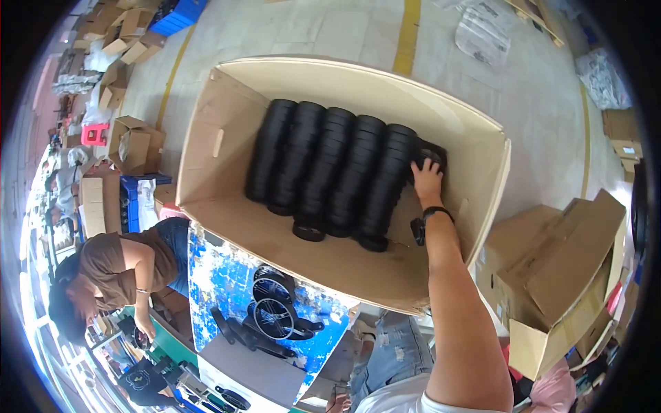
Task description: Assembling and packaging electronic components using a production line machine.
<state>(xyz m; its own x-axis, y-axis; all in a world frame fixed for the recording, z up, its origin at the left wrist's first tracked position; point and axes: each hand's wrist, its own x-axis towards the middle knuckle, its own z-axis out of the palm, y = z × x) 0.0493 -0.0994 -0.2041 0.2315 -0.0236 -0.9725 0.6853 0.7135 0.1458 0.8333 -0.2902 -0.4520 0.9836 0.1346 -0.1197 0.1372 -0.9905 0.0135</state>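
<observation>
My right hand (428, 180) reaches into a large cardboard box (227, 186). Its fingers are spread and bent over the edge of a black wheel (434, 153) by the box's right wall; the palm side is hidden. Directly left of it, black wheels (330, 165) are packed face to face in several long rows. One wheel (309, 228) at a row's near end shows part of its face. At the lower edge, a small patch of skin (337, 402) appears to be my left hand; its fingers are too unclear to read.
Below the box stands a worn blue table (206, 303) with spoked black wheels (274, 318) and curved black parts (234, 330). A person (117, 268) works at the left. Open cardboard cartons (558, 275) stand on the right, and a blue crate (177, 17) at far left.
</observation>
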